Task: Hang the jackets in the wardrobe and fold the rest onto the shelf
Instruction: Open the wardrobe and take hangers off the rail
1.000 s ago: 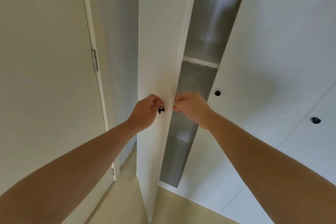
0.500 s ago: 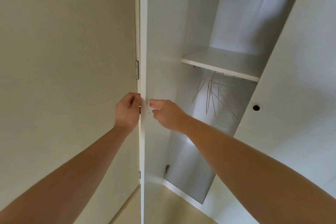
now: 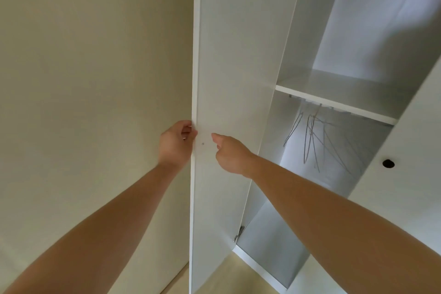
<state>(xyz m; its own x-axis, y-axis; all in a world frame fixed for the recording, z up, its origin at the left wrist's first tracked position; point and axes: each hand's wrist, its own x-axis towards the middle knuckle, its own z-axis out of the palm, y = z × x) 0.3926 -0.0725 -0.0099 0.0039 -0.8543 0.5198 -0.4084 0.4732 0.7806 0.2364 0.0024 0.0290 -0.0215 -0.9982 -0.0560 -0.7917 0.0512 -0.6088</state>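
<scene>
The left hand (image 3: 175, 143) has its fingers curled round the free edge of the open wardrobe door (image 3: 233, 55) and grips it. The fingertips are hidden behind the panel. Just right of it, on the door's inner face, the right hand (image 3: 230, 153) hovers with fingers curled in and nothing visible in them, its thumb close to a small screw (image 3: 202, 143). Beyond and right of the right hand the wardrobe (image 3: 358, 31) stands open, with the shelf (image 3: 334, 100) above hand height and bare wire hangers (image 3: 312, 141) bunched beneath it. Farther right, a closed neighbouring door (image 3: 417, 126) with a black knob (image 3: 388, 163) covers that side. Left of the left hand is a plain wall (image 3: 95, 79).
</scene>
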